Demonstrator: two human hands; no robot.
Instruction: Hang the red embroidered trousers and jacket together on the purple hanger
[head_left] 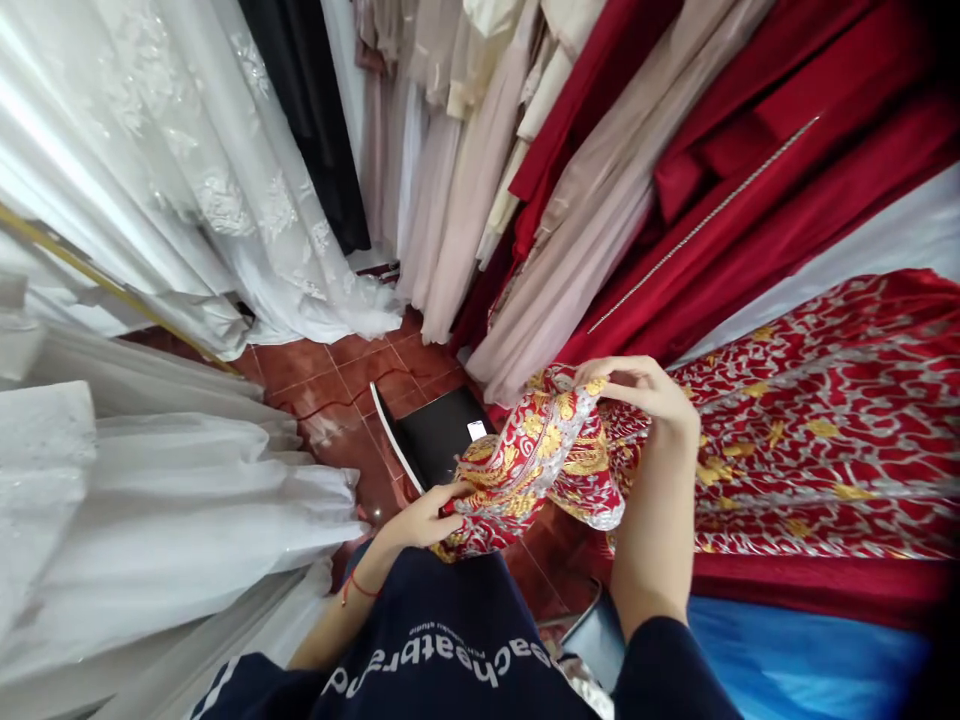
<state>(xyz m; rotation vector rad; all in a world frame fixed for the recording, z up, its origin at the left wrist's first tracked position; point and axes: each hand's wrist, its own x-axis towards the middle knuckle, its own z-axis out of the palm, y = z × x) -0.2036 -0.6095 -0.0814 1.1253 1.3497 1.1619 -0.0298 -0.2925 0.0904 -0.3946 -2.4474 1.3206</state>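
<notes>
Between my two hands a red garment [525,455] with gold and silver embroidery is stretched in loose, bunched folds. My left hand [431,515] is closed on its lower left edge, close to my body. At the upper right, my right hand [637,390] pinches the garment's border between thumb and fingers. Just behind that hand hangs a red dress [795,440] with a silver and gold pattern. Whether the held cloth is joined to this dress cannot be told, as my right forearm covers part of it.
White gowns [217,200] hang on the left, with pale pink dresses [457,220] and plain red dresses [720,220] ahead. A black flat object [439,430] stands on the red tiled floor [300,365]. Blue fabric [802,660] lies at lower right.
</notes>
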